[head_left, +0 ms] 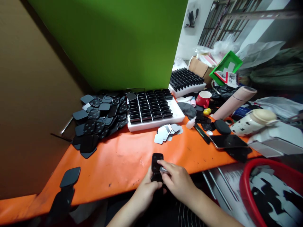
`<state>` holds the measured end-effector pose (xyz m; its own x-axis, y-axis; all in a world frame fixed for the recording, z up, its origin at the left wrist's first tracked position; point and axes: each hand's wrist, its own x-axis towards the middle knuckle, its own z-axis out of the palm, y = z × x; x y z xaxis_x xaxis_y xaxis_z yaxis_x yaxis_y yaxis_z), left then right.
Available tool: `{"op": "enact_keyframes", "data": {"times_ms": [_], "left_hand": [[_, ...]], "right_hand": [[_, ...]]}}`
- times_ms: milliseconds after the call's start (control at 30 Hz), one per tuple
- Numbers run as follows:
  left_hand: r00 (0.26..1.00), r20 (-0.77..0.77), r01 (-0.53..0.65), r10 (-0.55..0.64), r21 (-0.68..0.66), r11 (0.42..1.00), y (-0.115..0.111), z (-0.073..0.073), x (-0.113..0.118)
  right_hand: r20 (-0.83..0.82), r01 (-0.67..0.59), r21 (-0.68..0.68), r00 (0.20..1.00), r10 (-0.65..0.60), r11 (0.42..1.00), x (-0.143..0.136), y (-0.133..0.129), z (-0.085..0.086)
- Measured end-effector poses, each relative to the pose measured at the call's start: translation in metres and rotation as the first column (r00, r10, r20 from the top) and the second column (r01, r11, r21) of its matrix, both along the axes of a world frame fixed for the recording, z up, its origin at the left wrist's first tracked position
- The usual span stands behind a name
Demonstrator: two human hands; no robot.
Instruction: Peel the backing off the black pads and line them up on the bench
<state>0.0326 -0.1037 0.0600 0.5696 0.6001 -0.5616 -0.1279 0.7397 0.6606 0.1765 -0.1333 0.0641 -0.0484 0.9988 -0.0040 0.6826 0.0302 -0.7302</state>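
Observation:
At the front edge of the table, my left hand (150, 186) is closed around a black hinged piece (157, 164) made of rounded square plates, one raised above the other. My right hand (177, 179) pinches a small silvery tool (163, 170), whose kind I cannot make out. A finger of that hand rests on the upper plate's face. Beyond them lies a loose pile of thin pale rounded squares (163, 133). Farther back, a white foam tray (142, 126) holds rows of upright black plates (151, 107).
A heap of black plates (94, 127) lies at left, and another black hinged piece (70, 177) overhangs the front edge. Along the right are a phone (228, 142), a red mug (203, 98), two bottles and a second tray (188, 90). A red basin (246, 189) stands lower right.

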Motion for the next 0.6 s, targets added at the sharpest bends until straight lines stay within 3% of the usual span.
{"op": "enact_keyframes", "data": {"times_ms": [167,233,333,433,600], "left_hand": [[0.999,-0.029,0.014,-0.014,0.001,1.000,0.000,-0.007,0.000],[0.999,-0.024,0.029,-0.029,-0.011,1.000,0.001,-0.006,-0.001],[0.998,-0.005,0.057,-0.057,-0.068,0.996,0.003,0.000,-0.003],[0.999,0.024,0.040,-0.038,-0.106,0.994,0.005,0.005,-0.006],[0.998,0.060,0.002,0.005,-0.108,0.994,0.005,0.004,-0.009]], "right_hand": [[-0.164,0.075,-0.071,0.983,-0.086,0.995,-0.003,0.005,0.000],[-0.306,0.092,-0.135,0.943,-0.130,0.987,-0.005,0.007,-0.004],[-0.597,0.074,-0.268,0.770,-0.226,0.961,-0.006,0.008,-0.010],[-0.729,0.056,-0.288,0.634,-0.257,0.956,-0.004,0.008,-0.014],[-0.706,0.080,-0.294,0.654,-0.272,0.953,0.002,0.004,-0.009]]}}
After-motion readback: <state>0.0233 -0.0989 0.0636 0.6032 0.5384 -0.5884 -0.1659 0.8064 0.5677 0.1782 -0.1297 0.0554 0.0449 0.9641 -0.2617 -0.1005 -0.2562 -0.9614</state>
